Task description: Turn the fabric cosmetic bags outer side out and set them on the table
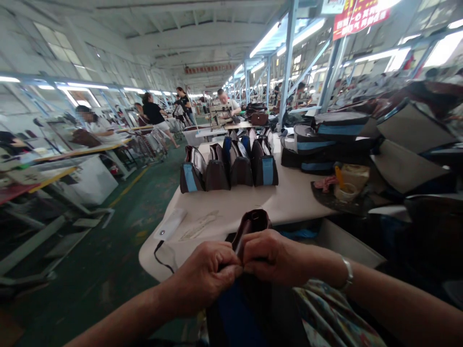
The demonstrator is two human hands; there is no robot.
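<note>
A dark brown bag (271,306) with a blue panel stands between my arms, near the table's front edge. My left hand (206,272) pinches the rim of its opening, thumb and bent fingers pressed together. Just to the right, my right hand (277,258) pinches the same rim, its fingertips almost touching those of the left. Beyond my fingers a glossy maroon strip (249,224) curves upward from the bag. The exact edge under my fingertips is hidden.
Several finished-looking bags (240,171) stand in a row on the pale table (289,193). At right are stacked bag pieces (333,130) and a pot (346,190) with a yellow-handled tool. A white device (170,224) with a black cable lies at left. People work at machines farther back.
</note>
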